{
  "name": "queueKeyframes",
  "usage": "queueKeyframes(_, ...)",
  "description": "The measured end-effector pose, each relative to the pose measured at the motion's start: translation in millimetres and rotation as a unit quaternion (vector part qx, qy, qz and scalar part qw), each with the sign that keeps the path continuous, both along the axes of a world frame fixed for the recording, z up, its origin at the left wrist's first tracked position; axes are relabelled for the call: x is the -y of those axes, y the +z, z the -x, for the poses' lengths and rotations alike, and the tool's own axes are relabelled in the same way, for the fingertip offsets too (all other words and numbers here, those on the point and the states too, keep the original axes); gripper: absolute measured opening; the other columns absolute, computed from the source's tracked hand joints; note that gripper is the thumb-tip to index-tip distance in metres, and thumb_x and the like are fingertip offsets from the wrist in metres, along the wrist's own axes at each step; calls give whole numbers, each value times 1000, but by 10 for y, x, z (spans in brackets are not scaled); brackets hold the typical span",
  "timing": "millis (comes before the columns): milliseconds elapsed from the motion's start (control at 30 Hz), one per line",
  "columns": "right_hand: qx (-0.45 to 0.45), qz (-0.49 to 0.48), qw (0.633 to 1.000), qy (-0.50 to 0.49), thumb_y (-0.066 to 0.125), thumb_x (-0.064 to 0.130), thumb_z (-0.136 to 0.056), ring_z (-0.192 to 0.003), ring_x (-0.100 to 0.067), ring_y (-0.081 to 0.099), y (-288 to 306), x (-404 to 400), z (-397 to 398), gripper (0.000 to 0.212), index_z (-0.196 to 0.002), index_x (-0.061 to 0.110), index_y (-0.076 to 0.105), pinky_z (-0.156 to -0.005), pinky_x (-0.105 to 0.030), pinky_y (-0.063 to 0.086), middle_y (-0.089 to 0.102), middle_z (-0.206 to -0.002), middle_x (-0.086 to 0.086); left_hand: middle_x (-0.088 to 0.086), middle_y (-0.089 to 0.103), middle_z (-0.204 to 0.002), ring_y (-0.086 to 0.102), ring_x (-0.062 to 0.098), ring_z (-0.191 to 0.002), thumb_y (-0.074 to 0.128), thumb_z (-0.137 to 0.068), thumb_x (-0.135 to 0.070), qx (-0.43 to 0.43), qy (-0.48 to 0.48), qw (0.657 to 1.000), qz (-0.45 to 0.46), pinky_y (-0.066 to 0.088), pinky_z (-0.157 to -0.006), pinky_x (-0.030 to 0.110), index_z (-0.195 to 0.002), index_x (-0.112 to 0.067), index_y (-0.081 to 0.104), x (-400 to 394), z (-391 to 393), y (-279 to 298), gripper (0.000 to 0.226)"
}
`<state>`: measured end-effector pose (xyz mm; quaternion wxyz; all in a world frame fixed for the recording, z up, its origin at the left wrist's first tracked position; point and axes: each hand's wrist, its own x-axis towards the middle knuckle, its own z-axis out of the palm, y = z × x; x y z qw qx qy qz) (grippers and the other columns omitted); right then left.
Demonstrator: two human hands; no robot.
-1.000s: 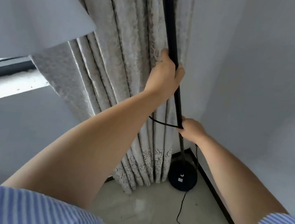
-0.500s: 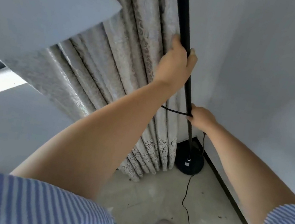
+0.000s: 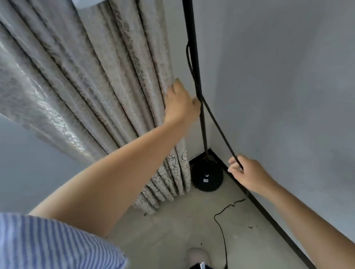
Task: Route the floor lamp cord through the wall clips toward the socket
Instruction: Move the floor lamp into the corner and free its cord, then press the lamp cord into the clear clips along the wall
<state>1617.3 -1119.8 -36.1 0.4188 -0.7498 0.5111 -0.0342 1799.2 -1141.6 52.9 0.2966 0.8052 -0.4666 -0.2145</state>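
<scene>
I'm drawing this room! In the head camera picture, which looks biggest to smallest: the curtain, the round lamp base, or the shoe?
1. curtain, by far the biggest.
2. lamp base.
3. shoe, though it's partly hidden by the trouser leg and nearer the camera, so that's unsure.

Your corner is tight: the curtain (image 3: 102,70) crowds the lamp pole (image 3: 189,35) on its left, with the wall (image 3: 297,84) close on its right. The taut cord (image 3: 219,129) slants from pole to your right hand (image 3: 249,174), barring that gap. The round base (image 3: 207,177) fills the corner floor; slack cord trails across the open floor (image 3: 180,224) beside your foot (image 3: 197,256)
</scene>
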Motion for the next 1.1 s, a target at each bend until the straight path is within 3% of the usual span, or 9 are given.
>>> queueKeyframes(167, 115, -37, 990, -68, 47, 3, -88, -100, -20, 59, 335, -874, 96, 32, -120, 3, 49, -93, -29, 41, 63, -107, -5, 12, 57, -86, 56, 18, -59, 36, -98, -20, -244, -51, 961, -118, 44, -51, 25, -114, -2, 46, -334, 249, 51, 25)
queueKeyframes(433, 333, -33, 897, -289, 37, -7, -89, -106, -26, 51, 894, -1632, 129, 40, -128, -1, 40, -97, -33, 37, 56, -117, -16, 4, 58, -52, 55, 13, -47, 43, -94, -2, -310, -164, 926, -141, 45, -46, 22, -59, -8, 47, -928, 659, 392, 36)
queueKeyframes(533, 357, -104, 886, -277, 37, -4, -90, -70, -20, 61, 981, -1830, 272, 34, -123, 3, 43, -70, -26, 49, 60, -95, -8, 5, 53, -54, 51, 12, -47, 43, -93, 5, -306, -144, 938, -77, 43, -30, 13, -54, -8, 46, -995, 702, 553, 41)
queueKeyframes(600, 346, -164, 893, -238, 39, 4, -91, -40, -10, 51, 950, -2033, 421, 23, -111, 5, 50, -44, -16, 42, 62, -70, -5, 6, 50, -59, 49, 12, -51, 43, -92, 7, -336, -122, 933, -30, 41, -27, 9, -54, -8, 46, -1023, 707, 671, 41)
queueKeyframes(733, 256, -183, 925, -213, 38, 13, -93, -45, -14, 40, 853, -2501, 853, 22, -92, 11, 60, -40, -14, 37, 53, -51, -1, 7, 51, -61, 50, 12, -50, 41, -92, 7, -347, -78, 934, 25, 46, -44, 19, -61, -7, 46, -1101, 670, 800, 34)
queueKeyframes(867, 247, -166, 923, -243, 34, 12, -95, -40, -9, 40, 936, -2855, 1278, 24, -91, 16, 58, -45, -16, 36, 52, -55, -2, 23, 47, -123, 51, 20, -74, 35, -92, 6, -106, -241, 962, -76, 44, -78, 33, -132, -3, 32, -1381, 817, 651, 41)
queueKeyframes(933, 224, -168, 935, -216, 36, 7, -93, -43, -8, 48, 1047, -2954, 1418, 23, -96, 10, 59, -48, -16, 41, 57, -55, 2, 19, 15, -151, 36, 34, -124, 39, -89, 6, 139, -379, 909, -109, 38, -100, 43, -141, -13, 21, -1577, 955, 518, 58)
queueKeyframes(1000, 196, -181, 948, -175, 39, 2, -91, -47, -7, 54, 1157, -3061, 1527, 22, -94, 8, 61, -50, -14, 46, 59, -54, 6, 10, 4, -156, 3, 30, -142, 46, -87, -2, 342, -529, 776, -30, 12, -115, 53, -141, -23, 20, -1789, 1133, 367, 63)
queueKeyframes(1100, 184, -174, 954, -162, 41, 1, -90, -45, -6, 56, 1270, -3159, 1630, 28, -87, 20, 61, -50, -14, 49, 57, -55, 6, 6, 49, -136, 31, 22, -136, 41, -95, -15, 520, -626, 570, 116, -1, -116, 52, -129, -17, 40, -1961, 1337, 220, 35)
